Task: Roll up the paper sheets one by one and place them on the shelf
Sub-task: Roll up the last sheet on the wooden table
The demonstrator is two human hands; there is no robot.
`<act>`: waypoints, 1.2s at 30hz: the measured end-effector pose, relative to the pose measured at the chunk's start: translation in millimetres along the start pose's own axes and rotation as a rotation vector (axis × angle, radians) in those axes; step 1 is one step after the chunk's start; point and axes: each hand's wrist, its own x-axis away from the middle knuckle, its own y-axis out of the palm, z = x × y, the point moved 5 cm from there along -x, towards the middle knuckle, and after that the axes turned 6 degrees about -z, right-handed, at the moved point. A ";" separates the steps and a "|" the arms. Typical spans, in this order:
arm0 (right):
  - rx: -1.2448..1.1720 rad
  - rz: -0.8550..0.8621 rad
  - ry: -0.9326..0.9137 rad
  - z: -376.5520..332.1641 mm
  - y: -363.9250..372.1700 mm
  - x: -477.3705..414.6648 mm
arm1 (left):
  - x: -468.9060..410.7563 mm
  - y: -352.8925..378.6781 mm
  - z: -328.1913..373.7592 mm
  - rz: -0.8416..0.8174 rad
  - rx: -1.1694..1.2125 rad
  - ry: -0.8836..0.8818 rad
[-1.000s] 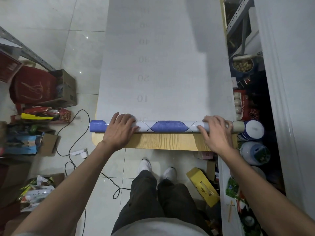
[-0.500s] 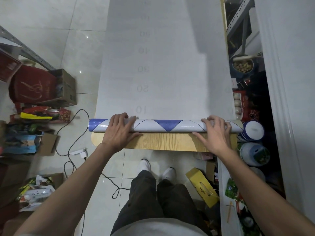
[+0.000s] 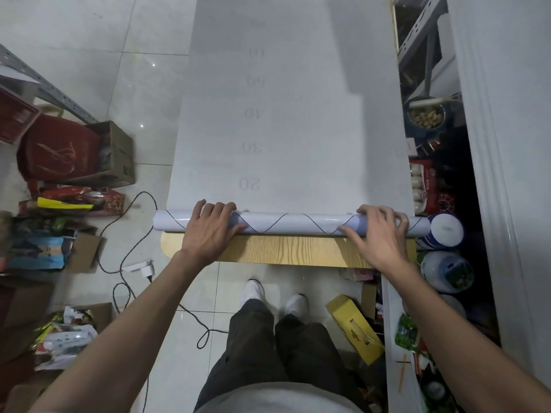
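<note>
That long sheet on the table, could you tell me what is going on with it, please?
A person is rolling up a long white paper sheet that lies flat on a wooden table. The rolled part sits across the table's near end, showing a blue diamond pattern. The left hand and the right hand press on top of it near its two ends, palms down. Most of the sheet is not yet rolled, with faint numbers from 20 upward showing through it.

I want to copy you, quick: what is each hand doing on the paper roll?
Left hand: open, palm and fingers flat on the paper roll.
Right hand: open, fingers spread, pressing the roll.
</note>
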 end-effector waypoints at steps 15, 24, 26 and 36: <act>0.032 -0.050 -0.017 -2.3 -2.2 -3.8 | -4.8 3.6 -3.8 0.000 -0.055 0.060; 0.013 -0.056 0.041 1.1 0.6 -0.6 | -6.4 -4.4 -6.1 0.035 0.002 0.062; -0.001 -0.045 0.027 0.1 1.6 -0.2 | -6.9 -3.6 -3.4 0.048 -0.025 0.095; 0.005 -0.014 0.012 7.1 0.9 -5.8 | -12.2 -6.3 -7.4 0.002 -0.041 0.077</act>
